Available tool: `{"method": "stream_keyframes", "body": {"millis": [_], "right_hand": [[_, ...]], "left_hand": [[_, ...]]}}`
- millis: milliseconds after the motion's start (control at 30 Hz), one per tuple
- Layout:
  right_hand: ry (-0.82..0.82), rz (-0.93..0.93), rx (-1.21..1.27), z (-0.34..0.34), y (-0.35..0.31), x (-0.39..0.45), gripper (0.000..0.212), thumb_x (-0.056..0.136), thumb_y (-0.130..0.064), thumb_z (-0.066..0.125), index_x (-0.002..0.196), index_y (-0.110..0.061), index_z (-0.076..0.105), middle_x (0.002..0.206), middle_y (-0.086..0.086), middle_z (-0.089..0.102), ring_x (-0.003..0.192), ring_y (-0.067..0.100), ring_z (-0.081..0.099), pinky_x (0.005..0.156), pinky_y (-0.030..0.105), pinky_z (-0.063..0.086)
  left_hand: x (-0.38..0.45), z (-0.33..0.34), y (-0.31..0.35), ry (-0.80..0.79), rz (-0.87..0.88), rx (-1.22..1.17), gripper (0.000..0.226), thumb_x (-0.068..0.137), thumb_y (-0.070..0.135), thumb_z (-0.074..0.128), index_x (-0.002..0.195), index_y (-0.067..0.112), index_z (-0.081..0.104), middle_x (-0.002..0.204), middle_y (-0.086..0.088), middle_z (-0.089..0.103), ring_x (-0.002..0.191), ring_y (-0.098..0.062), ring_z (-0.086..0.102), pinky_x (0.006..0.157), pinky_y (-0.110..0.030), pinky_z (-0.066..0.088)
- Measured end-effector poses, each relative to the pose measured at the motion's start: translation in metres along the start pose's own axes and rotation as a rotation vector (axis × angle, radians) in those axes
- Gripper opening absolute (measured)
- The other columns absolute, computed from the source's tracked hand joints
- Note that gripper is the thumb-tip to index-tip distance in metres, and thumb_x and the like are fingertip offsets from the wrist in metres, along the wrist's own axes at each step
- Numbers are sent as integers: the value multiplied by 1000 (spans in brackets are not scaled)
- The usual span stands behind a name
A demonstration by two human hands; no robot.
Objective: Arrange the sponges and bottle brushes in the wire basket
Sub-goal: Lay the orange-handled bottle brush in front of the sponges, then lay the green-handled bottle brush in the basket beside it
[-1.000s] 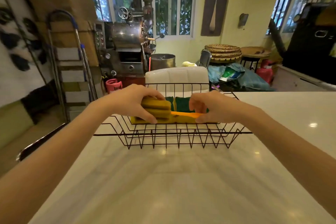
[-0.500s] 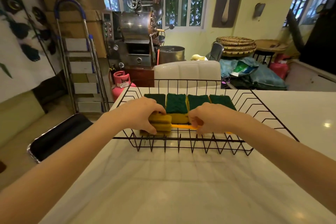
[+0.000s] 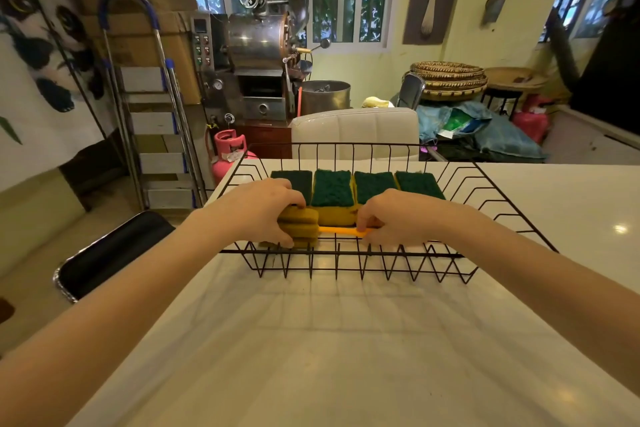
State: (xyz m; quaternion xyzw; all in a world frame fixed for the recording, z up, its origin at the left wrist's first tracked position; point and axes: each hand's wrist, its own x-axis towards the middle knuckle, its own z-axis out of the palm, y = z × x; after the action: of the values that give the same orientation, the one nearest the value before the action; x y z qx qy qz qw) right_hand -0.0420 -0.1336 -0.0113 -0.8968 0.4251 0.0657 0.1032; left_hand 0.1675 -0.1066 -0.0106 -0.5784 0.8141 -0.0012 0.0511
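head view, looking forward and down over a pale bench (image 3: 346, 357) on which a black wire basket (image 3: 346, 255) stands near the far edge. four sponges (image 3: 331, 188), each with a dark green scouring face up and a yellow body beneath, lie side by side in a row along the far half of the basket, touching or nearly touching one another; the leftmost is partly hidden behind the left hand. a bottle brush (image 3: 299, 227) lies along the near side of the basket, parallel to the front rim, its ribbed yellow foam head to the left and its orange handle (image 3: 341, 231) running to the right. the left hand (image 3: 258, 210) is curled over the foam head, thumb below and fingers (image 3: 294, 199) above, closed on it. the right hand (image 3: 394, 218) meets the handle from the right, its fingers pinched narrowly around the orange stem; the far end of the handle is covered by this hand. whether further brushes lie under the held one cannot be told, though a strip of yellow shows beneath the foam head. both forearms reach in from the lower corners. beyond the bench stand a white padded chair back (image 3: 355, 132), a metal roasting machine (image 3: 263, 59), a folded stepladder (image 3: 152, 107), a pink gas cylinder (image 3: 228, 152) and stacked woven trays (image 3: 450, 80).
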Motion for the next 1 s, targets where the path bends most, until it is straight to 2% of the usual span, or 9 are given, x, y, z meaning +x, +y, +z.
{"method": "stream_keyframes", "body": {"millis": [167,267,333,500,667,733,800,900,1000], "right_hand": [[23,-35,69,-5,-1,-11,33,86,-28,55,117,-17,55,117,7,60,103,22,56,89,34,48],[130,-80,150,-8,-8,-25,40,87,-27,55,125,-22,46,122,3,57,109,19,54,94,36,48],[223,-108,190,-8,-15,-37,44,87,-26,55,129,-25,41,124,1,55,111,17,53,95,37,47],[429,-217,337,0,-39,-75,52,86,-28,55,134,-28,34,130,-4,51,116,8,48,96,28,45],[370,-330,364,19,-64,-109,60,80,-44,58,133,-32,33,135,-14,44,121,-1,40,102,27,39],[285,-351,346,25,-70,-120,65,76,-50,60,133,-35,32,134,-20,40,120,-6,35,103,21,33],[177,-354,336,32,-77,-128,71,72,-53,63,133,-38,31,132,-22,40,117,-7,35,100,19,33],[34,-353,314,42,-87,-136,77,67,-52,70,131,-40,31,130,-18,43,112,-1,42,97,23,40],[-88,-345,247,48,-94,-143,74,67,-49,71,129,-38,33,121,-12,48,103,6,47,91,28,45]], "left_hand": [[-14,-9,-4,60,-29,-172,52,80,41,60,127,26,44,127,-2,50,112,-17,47,92,-30,42],[-29,-18,-1,119,-30,-317,56,81,36,60,132,25,39,136,1,47,121,-14,44,91,-24,35],[-44,-23,4,167,-26,-387,62,79,36,61,134,26,34,137,2,46,120,-11,44,90,-22,36],[-93,-31,28,363,7,-562,81,63,58,60,134,33,31,130,11,47,114,-3,46,94,-27,44],[-141,-21,52,433,125,-678,73,57,74,54,122,46,38,123,20,52,111,-1,52,86,-21,48],[-158,-14,56,359,183,-710,75,57,72,57,124,45,39,123,23,52,114,0,51,86,-20,48],[-169,-4,57,144,198,-705,84,52,74,59,128,52,30,129,32,43,119,4,43,91,-15,43],[-175,15,48,-195,153,-614,98,43,75,66,125,66,13,128,47,31,125,10,34,94,-13,36],[-175,27,43,-328,88,-551,105,35,74,72,122,69,12,120,52,30,117,14,40,88,-13,42]]}}
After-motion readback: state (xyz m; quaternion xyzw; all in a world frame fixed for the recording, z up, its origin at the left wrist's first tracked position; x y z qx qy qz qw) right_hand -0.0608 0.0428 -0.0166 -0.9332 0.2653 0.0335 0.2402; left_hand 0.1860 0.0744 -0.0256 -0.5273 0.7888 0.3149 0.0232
